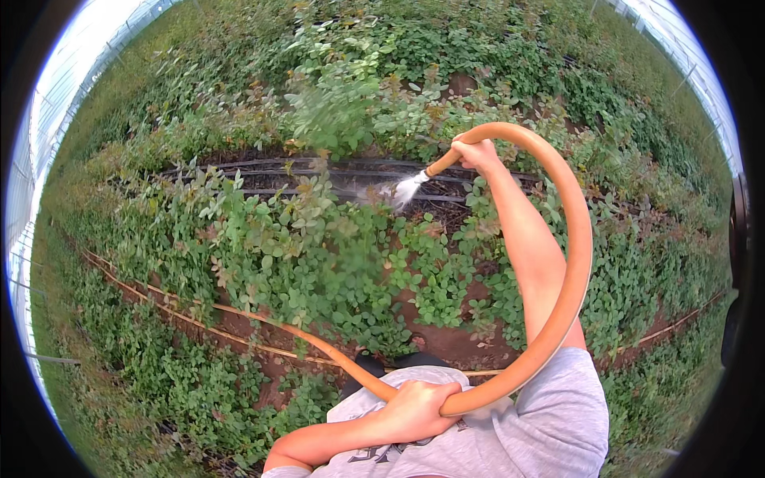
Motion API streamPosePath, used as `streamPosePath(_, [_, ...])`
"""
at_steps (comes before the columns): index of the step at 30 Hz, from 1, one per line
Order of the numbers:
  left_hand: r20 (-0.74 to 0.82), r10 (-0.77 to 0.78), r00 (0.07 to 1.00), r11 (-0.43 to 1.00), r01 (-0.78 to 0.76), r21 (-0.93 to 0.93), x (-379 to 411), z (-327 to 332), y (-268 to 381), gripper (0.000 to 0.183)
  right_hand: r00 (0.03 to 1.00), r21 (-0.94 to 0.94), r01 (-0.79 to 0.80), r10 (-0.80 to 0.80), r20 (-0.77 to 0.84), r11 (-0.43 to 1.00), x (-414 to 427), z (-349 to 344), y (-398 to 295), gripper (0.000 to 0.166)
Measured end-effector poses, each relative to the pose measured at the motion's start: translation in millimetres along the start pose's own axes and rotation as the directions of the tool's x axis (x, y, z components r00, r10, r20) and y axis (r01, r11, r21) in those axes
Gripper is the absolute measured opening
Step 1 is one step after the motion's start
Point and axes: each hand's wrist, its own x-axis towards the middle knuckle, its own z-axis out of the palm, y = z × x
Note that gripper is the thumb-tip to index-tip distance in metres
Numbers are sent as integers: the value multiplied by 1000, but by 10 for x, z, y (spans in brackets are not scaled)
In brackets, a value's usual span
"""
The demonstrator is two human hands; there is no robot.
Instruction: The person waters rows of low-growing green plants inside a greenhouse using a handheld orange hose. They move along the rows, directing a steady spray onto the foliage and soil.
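Observation:
An orange garden hose (577,239) makes a wide loop on the right side of the view. My right hand (478,154), arm stretched out, grips it close to its spraying end. From the pale nozzle (422,177) a fan of water (406,191) sprays down and to the left over leafy plants (358,233) and black drip lines. Against the front of my grey shirt, my left hand (421,409) is closed around the lower part of the hose, which runs on to the left between the plant rows.
Black drip irrigation lines (275,192) lie along the bed ahead. Dense leafy rows (334,107) stand beyond it and on both sides. Brown soil (454,343) shows near my feet, where more lengths of hose (227,336) lie. Translucent greenhouse walls (36,149) curve at the edges.

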Motion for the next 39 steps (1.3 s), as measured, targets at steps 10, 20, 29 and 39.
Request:
streamPosePath(10, [-43, 74, 996, 993, -77, -93, -397, -371, -236, 21, 999, -67, -38, 35, -36, 997, -80, 427, -211, 30])
streamPosePath(20, [-44, 88, 995, 987, -93, -130, -523, -515, -399, 24, 992, -310, -35, -4, -125, 950, -86, 136, 12, 29])
streamPosePath(29, [-15, 96, 995, 993, -97, -66, -396, -483, -323, 20, 990, -62, -120, 115, -77, 991, -60, 282, -37, 26])
streamPosePath(39, [-59, 56, 997, 994, -61, -92, -273, -442, -312, 21, 964, -313, 21, -103, -246, 949, 155, -285, 254, 31])
